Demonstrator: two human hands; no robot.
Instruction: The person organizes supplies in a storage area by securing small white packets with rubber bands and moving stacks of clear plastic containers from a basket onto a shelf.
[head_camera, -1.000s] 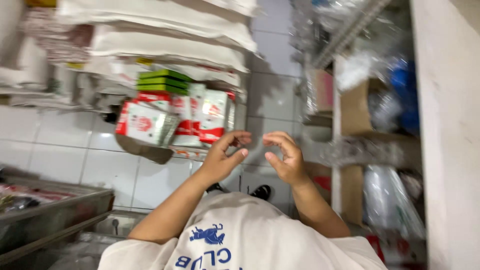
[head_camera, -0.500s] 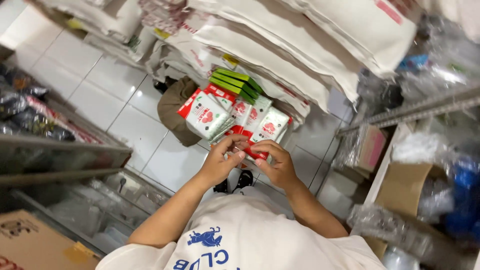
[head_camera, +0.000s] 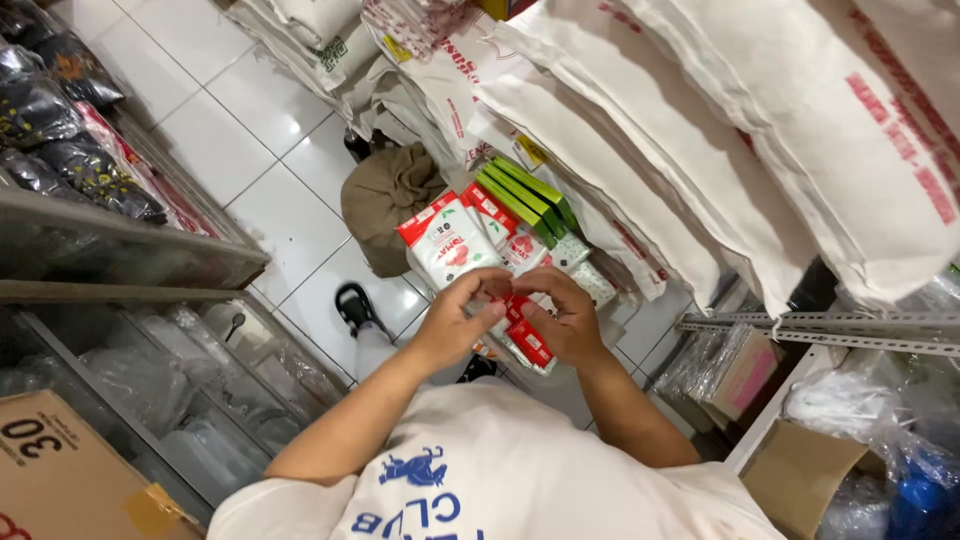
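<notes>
- Since the picture of a second ago, the view has swung down and the hands have moved from held apart in the air to meeting over the packets on the floor; half a second ago they were already closing in on them.
- That change suggests the handling has moved from reaching to working on one packet, though I cannot tell what exactly is being done to it.
- Left of centre, the left hand (head_camera: 462, 318) has its fingers curled inward, the tips pinching the upper edge of a small red and white packet (head_camera: 527, 340).
- The held packet sits at the middle of the frame between both hands, just in front of the pile of red and white packets (head_camera: 447, 240).
- Right of centre, the right hand (head_camera: 566, 318) is bent over the same packet, fingers (head_camera: 545, 290) folded down onto it and thumb below, a closed grasp rather than an open palm.
- Above the hands, a stack of green boxes (head_camera: 525, 195) leans against the pile; a brown cloth bag (head_camera: 385, 200) lies to their left on the white tiled floor (head_camera: 250, 130).
- Across the upper right, large white sacks (head_camera: 760, 130) are stacked; a cardboard box (head_camera: 60, 470) sits at the lower left.
</notes>
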